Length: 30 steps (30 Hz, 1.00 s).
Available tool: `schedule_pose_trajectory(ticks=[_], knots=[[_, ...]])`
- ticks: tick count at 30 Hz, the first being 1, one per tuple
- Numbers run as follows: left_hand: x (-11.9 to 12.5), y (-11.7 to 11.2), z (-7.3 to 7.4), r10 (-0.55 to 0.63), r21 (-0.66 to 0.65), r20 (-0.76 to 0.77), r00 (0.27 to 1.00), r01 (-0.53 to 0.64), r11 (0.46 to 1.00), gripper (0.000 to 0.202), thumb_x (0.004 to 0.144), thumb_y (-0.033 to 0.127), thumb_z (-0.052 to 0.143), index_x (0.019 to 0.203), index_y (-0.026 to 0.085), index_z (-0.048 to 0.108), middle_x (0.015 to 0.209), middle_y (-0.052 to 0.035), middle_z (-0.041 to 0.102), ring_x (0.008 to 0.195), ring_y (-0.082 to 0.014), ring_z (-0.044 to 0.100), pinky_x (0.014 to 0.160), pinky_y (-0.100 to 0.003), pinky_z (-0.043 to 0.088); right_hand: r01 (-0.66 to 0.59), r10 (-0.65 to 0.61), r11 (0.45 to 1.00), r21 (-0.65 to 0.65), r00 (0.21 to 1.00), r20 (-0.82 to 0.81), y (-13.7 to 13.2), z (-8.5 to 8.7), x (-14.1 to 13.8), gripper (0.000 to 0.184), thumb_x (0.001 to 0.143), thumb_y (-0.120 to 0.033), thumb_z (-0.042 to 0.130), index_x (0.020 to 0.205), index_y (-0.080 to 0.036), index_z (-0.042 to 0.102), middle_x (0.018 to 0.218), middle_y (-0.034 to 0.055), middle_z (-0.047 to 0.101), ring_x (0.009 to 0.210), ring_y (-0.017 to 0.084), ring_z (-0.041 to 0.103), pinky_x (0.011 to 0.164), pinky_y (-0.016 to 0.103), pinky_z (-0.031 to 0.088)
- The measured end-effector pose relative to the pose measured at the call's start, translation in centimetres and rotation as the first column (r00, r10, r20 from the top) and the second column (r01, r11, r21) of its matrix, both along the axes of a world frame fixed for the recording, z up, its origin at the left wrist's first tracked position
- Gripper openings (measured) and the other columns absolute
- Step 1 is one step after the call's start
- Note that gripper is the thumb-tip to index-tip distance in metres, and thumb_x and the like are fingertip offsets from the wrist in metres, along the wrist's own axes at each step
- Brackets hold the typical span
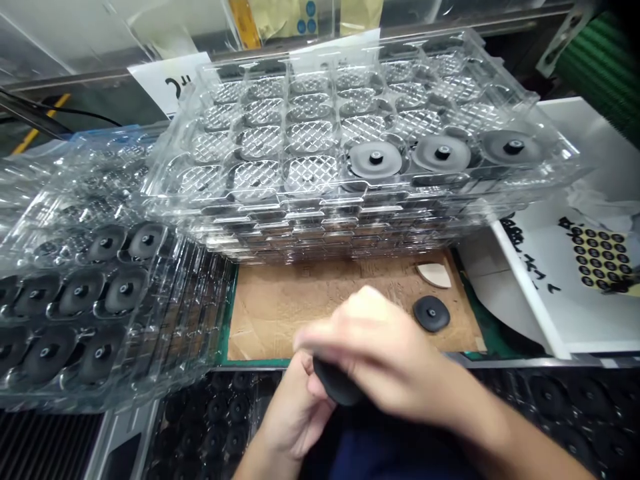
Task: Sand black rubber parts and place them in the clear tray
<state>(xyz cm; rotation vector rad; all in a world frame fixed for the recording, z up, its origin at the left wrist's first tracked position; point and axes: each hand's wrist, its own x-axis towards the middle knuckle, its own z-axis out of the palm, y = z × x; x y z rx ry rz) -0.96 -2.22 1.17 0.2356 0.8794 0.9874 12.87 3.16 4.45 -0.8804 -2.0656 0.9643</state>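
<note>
Both my hands meet low in the middle over a dark rounded part (336, 385). My left hand (295, 417) cups it from below with fingers curled round it. My right hand (385, 357) lies across its top, fingers closed and blurred by motion. A loose black disc part (431, 313) lies on the brown cardboard mat (280, 307) just right of my hands, with a pale rounded piece (435, 275) behind it. A stack of clear plastic trays (310, 220) stands beyond the mat; its top tray holds three grey disc parts (375, 159) at the right.
A second stack of clear trays (165, 313) with several black disc parts sits at the left. A white sheet (575, 293) with a card of black dots (600, 259) lies at the right. Dark trays of parts (215, 427) run along the near edge.
</note>
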Motion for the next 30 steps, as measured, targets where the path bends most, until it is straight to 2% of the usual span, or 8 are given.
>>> schedule_pose_trajectory(ticks=[1,4,8,13,19,22,26,30], knots=[[-0.1,0.0,0.1,-0.003,-0.011,0.032,0.999,0.003,1.0,0.052,0.051,0.043,0.082,0.097,0.02,0.071,0.093,-0.0061,0.072,0.084,-0.0223,0.068,0.074,-0.029,0.055,0.12,-0.125,0.984,-0.132,0.992,-0.026,0.4,-1.0,0.3,0.024,0.09,-0.018,0.045,0.102,-0.019,0.065,0.091,0.0027,0.069,0.082,0.015,0.06,0.076,0.029,0.043],[-0.7,0.1,0.3,0.005,-0.058,0.133,0.991,0.003,0.998,0.059,0.056,0.038,0.08,0.111,0.029,0.063,0.11,-0.0054,0.068,0.091,-0.0244,0.068,0.077,-0.031,0.055,0.373,-0.408,0.808,-0.456,0.913,0.023,0.8,-4.7,1.6,0.024,0.087,-0.027,0.05,0.104,-0.019,0.063,0.106,0.005,0.067,0.095,0.018,0.061,0.081,0.031,0.047],[-1.6,0.4,-0.4,0.048,-0.086,0.15,0.988,-0.035,0.996,0.056,0.062,0.036,0.077,0.114,0.033,0.059,0.117,-0.0045,0.065,0.102,-0.026,0.065,0.083,-0.033,0.053,0.296,-0.307,0.747,-0.596,0.948,0.085,-2.5,-8.8,2.0,0.027,0.083,-0.032,0.053,0.101,-0.015,0.064,0.092,0.0071,0.071,0.079,0.02,0.066,0.069,0.032,0.052],[-1.8,0.7,-1.1,0.054,-0.089,0.148,0.987,-0.041,0.995,0.057,0.064,0.037,0.075,0.118,0.03,0.056,0.126,-0.0063,0.06,0.11,-0.028,0.061,0.089,-0.033,0.051,0.247,-0.228,0.697,-0.674,0.966,0.118,-6.5,-10.6,1.8,0.026,0.082,-0.034,0.056,0.09,-0.014,0.069,0.078,0.006,0.073,0.073,0.022,0.068,0.065,0.033,0.055],[-0.9,0.7,-1.1,0.074,-0.099,0.135,0.988,-0.061,0.993,0.053,0.07,0.039,0.07,0.119,0.027,0.056,0.121,-0.0077,0.064,0.108,-0.0275,0.062,0.088,-0.034,0.053,0.389,-0.391,0.703,-0.596,0.911,0.133,-3.9,-7.7,3.0,0.028,0.084,-0.036,0.054,0.102,-0.018,0.066,0.106,0.0083,0.069,0.098,0.024,0.064,0.084,0.036,0.05],[-0.2,0.5,-1.2,0.082,-0.072,0.118,0.99,-0.074,0.995,0.051,0.068,0.036,0.073,0.116,0.025,0.06,0.117,-0.0075,0.066,0.104,-0.0252,0.064,0.084,-0.032,0.054,0.453,-0.477,0.797,-0.401,0.878,0.044,-2.7,-4.0,2.0,0.027,0.088,-0.031,0.05,0.112,-0.023,0.061,0.114,0.0052,0.065,0.103,0.021,0.06,0.087,0.033,0.047],[0.1,0.0,-1.5,0.079,-0.092,0.023,0.997,-0.077,0.993,0.047,0.067,0.03,0.076,0.112,0.022,0.064,0.11,-0.0077,0.07,0.1,-0.0212,0.065,0.086,-0.028,0.052,0.242,-0.242,0.968,-0.067,0.97,0.012,-2.5,-0.4,0.0,0.027,0.09,-0.017,0.043,0.111,-0.016,0.059,0.097,0.0074,0.068,0.084,0.02,0.06,0.076,0.034,0.045],[0.1,-0.2,-1.2,0.105,-0.138,-0.056,0.993,-0.112,0.984,0.047,0.061,0.026,0.08,0.106,0.024,0.067,0.107,-0.005,0.071,0.097,-0.0204,0.065,0.083,-0.026,0.053,-0.007,0.032,0.977,-0.211,0.993,0.115,-2.1,0.2,-0.4,0.023,0.09,-0.012,0.043,0.101,-0.018,0.062,0.093,0.0028,0.069,0.079,0.016,0.059,0.071,0.028,0.043]])
